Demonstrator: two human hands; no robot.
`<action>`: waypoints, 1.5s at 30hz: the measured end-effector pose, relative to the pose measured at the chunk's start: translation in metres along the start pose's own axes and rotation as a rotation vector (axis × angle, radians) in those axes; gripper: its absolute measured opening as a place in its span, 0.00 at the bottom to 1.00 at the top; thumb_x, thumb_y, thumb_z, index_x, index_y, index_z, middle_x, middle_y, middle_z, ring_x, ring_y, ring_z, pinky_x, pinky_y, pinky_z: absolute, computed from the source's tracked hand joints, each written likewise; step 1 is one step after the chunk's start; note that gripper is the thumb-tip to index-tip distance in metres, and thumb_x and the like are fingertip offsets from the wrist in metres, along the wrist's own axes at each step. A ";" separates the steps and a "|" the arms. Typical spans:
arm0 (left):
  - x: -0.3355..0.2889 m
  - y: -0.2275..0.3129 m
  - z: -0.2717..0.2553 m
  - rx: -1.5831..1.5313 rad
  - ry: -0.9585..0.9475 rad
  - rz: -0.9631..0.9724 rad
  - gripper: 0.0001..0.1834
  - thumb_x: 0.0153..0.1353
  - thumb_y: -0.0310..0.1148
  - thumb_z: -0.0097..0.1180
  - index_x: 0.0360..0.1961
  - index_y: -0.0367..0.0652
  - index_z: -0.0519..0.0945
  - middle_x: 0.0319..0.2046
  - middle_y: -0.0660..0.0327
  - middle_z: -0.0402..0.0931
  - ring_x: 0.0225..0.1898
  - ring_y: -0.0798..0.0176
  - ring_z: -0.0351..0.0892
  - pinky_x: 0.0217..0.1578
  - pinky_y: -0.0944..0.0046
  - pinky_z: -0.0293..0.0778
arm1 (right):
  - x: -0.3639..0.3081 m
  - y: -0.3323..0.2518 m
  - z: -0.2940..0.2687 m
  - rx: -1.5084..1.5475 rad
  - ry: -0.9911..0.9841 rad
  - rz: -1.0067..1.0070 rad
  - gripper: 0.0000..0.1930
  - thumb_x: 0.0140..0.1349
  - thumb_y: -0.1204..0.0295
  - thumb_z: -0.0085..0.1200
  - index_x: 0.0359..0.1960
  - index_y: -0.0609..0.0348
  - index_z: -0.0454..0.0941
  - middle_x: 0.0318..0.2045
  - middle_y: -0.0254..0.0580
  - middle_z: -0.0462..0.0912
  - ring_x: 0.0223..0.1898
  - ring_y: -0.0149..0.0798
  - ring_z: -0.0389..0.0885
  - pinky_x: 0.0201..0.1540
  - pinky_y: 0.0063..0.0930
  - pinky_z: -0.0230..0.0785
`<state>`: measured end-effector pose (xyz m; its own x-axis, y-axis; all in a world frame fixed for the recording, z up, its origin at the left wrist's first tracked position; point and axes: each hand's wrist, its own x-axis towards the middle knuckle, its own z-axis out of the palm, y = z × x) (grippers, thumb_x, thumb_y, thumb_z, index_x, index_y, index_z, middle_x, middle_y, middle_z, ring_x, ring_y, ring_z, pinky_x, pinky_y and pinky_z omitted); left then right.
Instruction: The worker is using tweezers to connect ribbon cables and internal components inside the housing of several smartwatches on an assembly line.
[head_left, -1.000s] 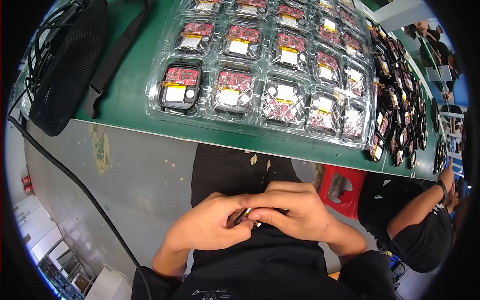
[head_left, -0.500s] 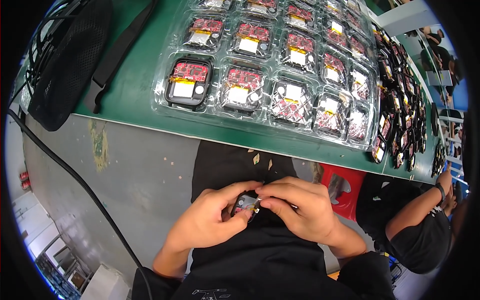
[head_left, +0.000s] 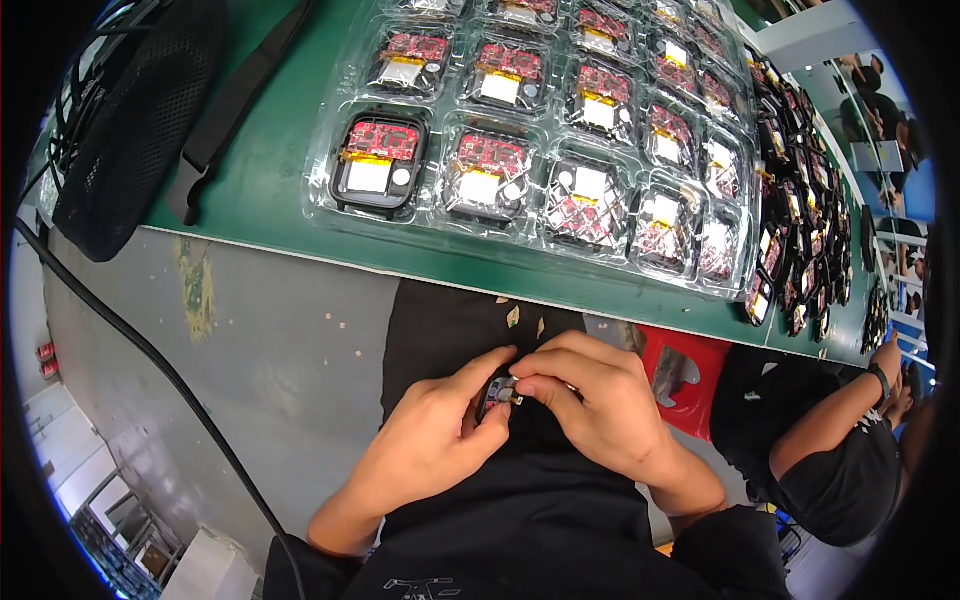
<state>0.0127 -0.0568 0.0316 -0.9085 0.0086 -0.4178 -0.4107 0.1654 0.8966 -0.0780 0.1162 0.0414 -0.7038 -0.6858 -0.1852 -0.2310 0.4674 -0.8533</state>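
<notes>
Holding the small black-rimmed device (head_left: 496, 398) above the lap (head_left: 430, 335), gripping it between thumb and fingers of the left hand (head_left: 445, 425); pointing its long axis seemingly away from the body; pressing thumb and forefinger of the right hand (head_left: 600, 410) together at its right edge, being unable to tell on what; having the device just left of those tips.

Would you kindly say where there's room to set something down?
The green tabletop is bare between the black fabric strap and clear plastic tray, and narrowly between tray and front edge; right of the tray, black-cased red circuit boards crowd it.
</notes>
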 end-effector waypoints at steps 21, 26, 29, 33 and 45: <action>0.000 -0.004 0.009 0.098 0.142 0.159 0.30 0.55 0.23 0.64 0.62 0.34 0.74 0.19 0.57 0.75 0.18 0.67 0.72 0.23 0.68 0.70 | -0.005 0.003 0.003 0.233 0.016 0.114 0.04 0.59 0.80 0.63 0.36 0.63 0.85 0.34 0.42 0.85 0.32 0.39 0.85 0.35 0.29 0.77; 0.000 -0.005 0.006 0.138 0.130 0.173 0.31 0.56 0.24 0.65 0.63 0.34 0.73 0.19 0.57 0.75 0.18 0.67 0.73 0.22 0.67 0.70 | -0.005 0.006 0.005 0.317 0.015 0.164 0.04 0.59 0.79 0.64 0.36 0.62 0.85 0.33 0.39 0.85 0.28 0.33 0.81 0.30 0.26 0.72; 0.001 -0.010 0.008 0.151 0.152 0.215 0.32 0.56 0.24 0.66 0.63 0.34 0.73 0.20 0.56 0.76 0.18 0.66 0.73 0.22 0.65 0.70 | -0.005 0.012 0.009 0.338 0.021 0.204 0.05 0.58 0.78 0.65 0.36 0.61 0.85 0.33 0.37 0.84 0.26 0.29 0.78 0.28 0.24 0.67; 0.001 -0.010 0.007 0.181 0.169 0.258 0.32 0.56 0.23 0.66 0.63 0.33 0.72 0.21 0.53 0.77 0.18 0.63 0.75 0.22 0.64 0.71 | -0.005 0.014 0.012 0.303 0.065 0.157 0.06 0.58 0.77 0.67 0.36 0.60 0.85 0.33 0.36 0.83 0.26 0.28 0.75 0.28 0.23 0.65; 0.004 -0.005 0.008 0.366 0.041 0.371 0.38 0.54 0.20 0.62 0.67 0.30 0.66 0.28 0.49 0.80 0.26 0.46 0.80 0.29 0.55 0.76 | -0.004 0.010 -0.005 0.125 -0.084 0.123 0.08 0.59 0.74 0.64 0.40 0.60 0.82 0.35 0.43 0.82 0.31 0.46 0.80 0.35 0.36 0.73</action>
<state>0.0116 -0.0498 0.0243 -0.9931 0.0946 -0.0695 -0.0141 0.4921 0.8704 -0.0807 0.1261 0.0356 -0.6619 -0.6743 -0.3274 -0.0575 0.4812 -0.8747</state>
